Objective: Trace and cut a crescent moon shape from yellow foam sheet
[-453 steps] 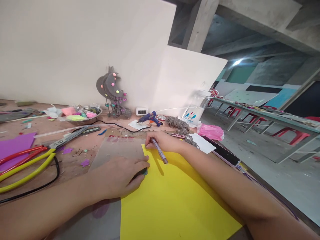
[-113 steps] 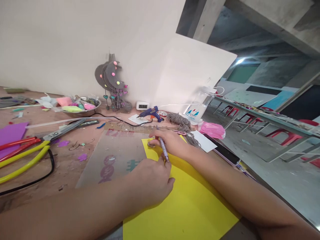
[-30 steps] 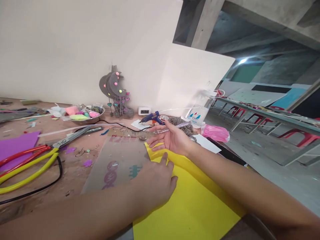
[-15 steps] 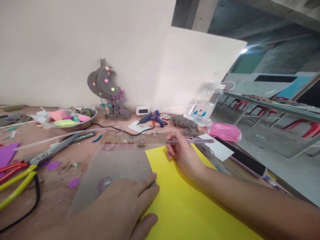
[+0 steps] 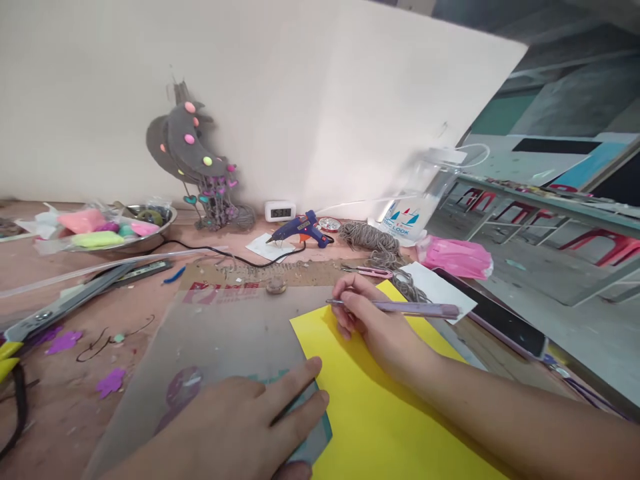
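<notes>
In the center right of the frame, the right hand (image 5: 387, 330) grips a purple pen (image 5: 425, 309) in closed fingers, its long axis nearly level and its tip pointing left, above the upper left part of a yellow sheet (image 5: 360, 407). At bottom center, the left hand (image 5: 230, 417) lies with fingers slightly spread over what appears to be a teal-edged piece (image 5: 321, 435), mostly hidden, beside the sheet's left edge; the right hand is nearer the sheet's top corner.
</notes>
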`<state>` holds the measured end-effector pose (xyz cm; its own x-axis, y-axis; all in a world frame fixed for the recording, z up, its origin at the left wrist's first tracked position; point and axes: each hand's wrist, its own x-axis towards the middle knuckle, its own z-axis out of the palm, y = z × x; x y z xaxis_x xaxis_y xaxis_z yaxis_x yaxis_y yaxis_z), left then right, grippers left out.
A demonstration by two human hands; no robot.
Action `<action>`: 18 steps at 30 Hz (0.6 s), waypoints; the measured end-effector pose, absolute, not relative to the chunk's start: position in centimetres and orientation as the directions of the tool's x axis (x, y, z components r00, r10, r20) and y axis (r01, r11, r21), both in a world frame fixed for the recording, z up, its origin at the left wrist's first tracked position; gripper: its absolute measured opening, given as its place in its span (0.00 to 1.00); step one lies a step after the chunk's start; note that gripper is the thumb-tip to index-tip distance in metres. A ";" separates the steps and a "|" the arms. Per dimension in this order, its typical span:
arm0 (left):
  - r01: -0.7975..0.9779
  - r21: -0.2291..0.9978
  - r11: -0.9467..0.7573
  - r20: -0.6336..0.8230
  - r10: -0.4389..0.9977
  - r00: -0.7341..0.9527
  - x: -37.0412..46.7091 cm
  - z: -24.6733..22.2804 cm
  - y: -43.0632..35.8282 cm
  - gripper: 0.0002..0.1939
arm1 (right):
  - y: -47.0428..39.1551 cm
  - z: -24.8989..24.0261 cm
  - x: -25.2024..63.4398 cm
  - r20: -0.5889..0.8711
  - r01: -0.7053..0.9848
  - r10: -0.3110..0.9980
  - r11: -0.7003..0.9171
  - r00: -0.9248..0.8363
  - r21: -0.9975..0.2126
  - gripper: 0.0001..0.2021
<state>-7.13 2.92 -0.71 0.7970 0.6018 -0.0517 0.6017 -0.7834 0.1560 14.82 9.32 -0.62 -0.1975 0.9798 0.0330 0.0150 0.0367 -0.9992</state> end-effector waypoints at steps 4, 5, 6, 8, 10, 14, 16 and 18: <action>0.599 0.182 -0.780 0.032 0.614 0.789 -6.6 1.6 1.9 0.22 | 9.2 -0.6 14.8 0.065 0.147 0.970 0.102 -0.234 -0.984 0.06; 0.594 0.184 -0.783 0.047 0.610 0.791 -6.7 1.8 1.7 0.21 | 9.0 -0.7 14.6 0.073 0.169 0.973 0.112 -0.219 -0.979 0.06; 0.598 0.179 -0.781 0.056 0.615 0.787 -6.8 1.8 1.5 0.21 | 8.8 -0.7 14.5 0.078 0.182 0.980 0.112 -0.185 -0.977 0.06; 0.631 0.160 -0.759 0.065 0.646 0.761 -7.0 1.6 1.3 0.21 | 8.2 -0.7 14.1 0.077 0.197 0.993 0.093 -0.085 -0.976 0.06; 0.648 0.151 -0.746 0.081 0.663 0.744 -7.3 1.3 1.1 0.22 | 7.8 -0.5 13.9 0.081 0.214 0.997 0.082 -0.013 -0.973 0.06; 0.618 0.180 -0.765 0.142 0.642 0.754 -7.6 0.8 1.1 0.21 | 8.5 0.8 13.8 0.078 0.271 0.968 0.144 -0.240 -0.952 0.09; 0.605 0.183 -0.775 0.164 0.631 0.758 -7.6 0.6 1.2 0.20 | 9.4 1.5 13.7 0.066 0.325 0.926 0.196 -0.371 -0.925 0.12; 0.607 0.169 -0.777 0.172 0.629 0.758 -7.6 0.5 1.2 0.19 | 10.2 1.7 13.4 0.066 0.383 0.913 0.233 -0.402 -0.894 0.14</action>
